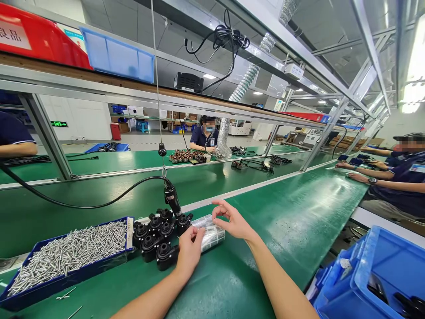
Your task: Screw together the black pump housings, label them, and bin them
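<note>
Thumb and forefinger of the left hand (189, 253) come close together at the silvery roll (214, 237), on its eight o'clock side; the right hand (234, 221), at two o'clock, curls thumb and forefinger toward each other over it. Whether either pinches any of it is too small to tell. It lies on the green bench (215, 285), with black housings (164, 254) at nine o'clock, a hanging driver (171, 198) at ten and a tray (66, 282) of metal screws (89, 243) beyond the housings. Handling the roll seems the step in hand; the next move probably calls for light, steady fingertips.
</note>
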Available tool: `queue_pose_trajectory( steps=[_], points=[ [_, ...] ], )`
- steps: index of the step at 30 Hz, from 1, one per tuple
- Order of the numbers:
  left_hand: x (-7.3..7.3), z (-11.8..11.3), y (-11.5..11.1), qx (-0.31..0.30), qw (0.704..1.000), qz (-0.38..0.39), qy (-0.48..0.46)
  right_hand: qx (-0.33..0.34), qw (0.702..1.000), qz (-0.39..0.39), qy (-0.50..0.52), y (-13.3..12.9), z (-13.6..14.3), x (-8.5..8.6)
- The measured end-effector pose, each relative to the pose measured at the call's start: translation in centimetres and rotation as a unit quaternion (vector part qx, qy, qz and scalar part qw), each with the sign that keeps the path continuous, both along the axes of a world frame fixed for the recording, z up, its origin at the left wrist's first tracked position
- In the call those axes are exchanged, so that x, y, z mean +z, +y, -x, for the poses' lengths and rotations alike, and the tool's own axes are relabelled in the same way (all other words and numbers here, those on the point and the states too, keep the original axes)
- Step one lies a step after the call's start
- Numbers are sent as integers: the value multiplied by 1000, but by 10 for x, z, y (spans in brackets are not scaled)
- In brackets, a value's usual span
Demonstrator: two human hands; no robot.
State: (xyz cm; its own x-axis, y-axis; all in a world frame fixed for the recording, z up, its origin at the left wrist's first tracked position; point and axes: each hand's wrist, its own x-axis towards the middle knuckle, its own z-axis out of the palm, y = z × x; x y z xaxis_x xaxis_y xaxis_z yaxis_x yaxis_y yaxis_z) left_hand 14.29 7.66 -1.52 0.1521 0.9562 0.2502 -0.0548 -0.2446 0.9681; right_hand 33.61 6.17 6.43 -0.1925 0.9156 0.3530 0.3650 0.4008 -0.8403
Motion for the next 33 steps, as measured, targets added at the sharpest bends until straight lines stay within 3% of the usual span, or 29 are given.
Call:
queue_pose_trajectory(
  steps=[12, 16, 18, 20, 22, 24, 26, 27, 29, 33],
  points=[
    [-3, 0, 2, -33, 998, -40, 45, 15, 998, 7, 65, -3, 26, -8],
    [-5, -2, -4, -40, 996, -51, 69, -103, 983, -42, 147, 3, 27, -7],
    [-7, 5, -14, -42, 990, -101, 90, -167, 970, -80, 159, 6, 28, -9],
    [-10, 22, -28, -56, 962, -218, 155, -197, 960, -105, 167, 7, 31, -11],
    [-12, 48, -41, -56, 894, -362, 259, -216, 953, -134, 165, 5, 36, -12],
    [-11, 77, -49, 3, 822, -446, 355, -228, 948, -176, 137, 0, 44, -11],
    [-6, 103, -51, 105, 785, -438, 424, -238, 940, -227, 94, -7, 53, -8],
    [-3, 112, -50, 146, 779, -414, 448, -241, 935, -249, 74, -10, 58, -7],
    [5, 121, -45, 172, 781, -368, 475, -235, 929, -281, 47, -16, 68, -7],
    [22, 118, -43, 81, 808, -358, 461, -194, 927, -321, -2, -21, 81, -12]
  ],
)
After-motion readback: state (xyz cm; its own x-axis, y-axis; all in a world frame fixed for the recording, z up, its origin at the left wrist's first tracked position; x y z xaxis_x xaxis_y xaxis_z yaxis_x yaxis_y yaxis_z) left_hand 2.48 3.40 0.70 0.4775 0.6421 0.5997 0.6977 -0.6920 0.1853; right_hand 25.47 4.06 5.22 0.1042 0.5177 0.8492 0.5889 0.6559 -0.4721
